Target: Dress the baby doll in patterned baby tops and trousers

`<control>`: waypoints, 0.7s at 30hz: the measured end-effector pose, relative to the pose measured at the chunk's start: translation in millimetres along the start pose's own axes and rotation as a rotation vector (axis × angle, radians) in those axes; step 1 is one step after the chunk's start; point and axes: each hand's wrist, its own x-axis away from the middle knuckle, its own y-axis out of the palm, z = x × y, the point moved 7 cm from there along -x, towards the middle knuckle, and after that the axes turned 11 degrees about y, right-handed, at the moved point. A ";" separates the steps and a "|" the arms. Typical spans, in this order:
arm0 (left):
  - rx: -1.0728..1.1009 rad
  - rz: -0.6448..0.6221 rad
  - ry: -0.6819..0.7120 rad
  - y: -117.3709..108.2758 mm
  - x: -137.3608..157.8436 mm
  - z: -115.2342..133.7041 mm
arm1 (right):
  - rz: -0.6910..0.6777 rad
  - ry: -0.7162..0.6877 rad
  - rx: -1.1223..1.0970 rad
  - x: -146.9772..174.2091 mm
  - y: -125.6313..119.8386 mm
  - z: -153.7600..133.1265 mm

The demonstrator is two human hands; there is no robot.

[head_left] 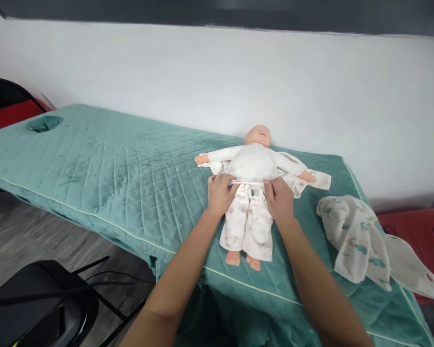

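A baby doll (253,161) lies on its back with its arms spread and bare feet toward me. White patterned pants (235,229) cover its legs, and a white layer covers its torso. My left hand (220,193) is closed on the pants' waistband at the doll's left-hand side in view. Across from it, my right hand (280,200) pinches the same waistband, which stretches between the two hands at the belly. A white patterned garment (323,180) lies spread beneath the doll's arms. Some fingertips are hidden behind the cloth.
The doll lies on a green quilted bed cover (137,164) with a face hole (45,124) at the far left. A patterned cloth (359,241) is crumpled at the right edge. Black chair (39,299) stands lower left, red chair (412,233) at right, white wall (166,72) behind.
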 end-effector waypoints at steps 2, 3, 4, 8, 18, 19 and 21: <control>-0.016 0.000 0.009 0.1 0.4 0.8 | -0.023 0.044 -0.026 3.9 -3.6 1.5; -0.017 -0.001 0.012 0.2 0.5 1.0 | -0.032 0.073 -0.039 5.5 -5.5 2.9; -0.013 -0.001 0.012 0.5 0.7 1.0 | -0.038 0.104 -0.051 6.8 -7.3 4.7; 0.061 -0.011 -0.059 3.0 2.2 -4.4 | -0.065 0.236 -0.087 7.7 -9.5 16.6; 0.353 -0.021 -0.229 11.0 1.3 -15.9 | -0.307 0.310 -0.113 6.8 1.6 47.6; 0.362 -0.020 -0.233 11.3 0.8 -16.0 | -0.338 0.297 -0.106 7.8 3.0 48.7; 0.374 -0.017 -0.241 11.9 -0.3 -15.9 | -0.381 0.296 -0.090 10.1 5.5 51.6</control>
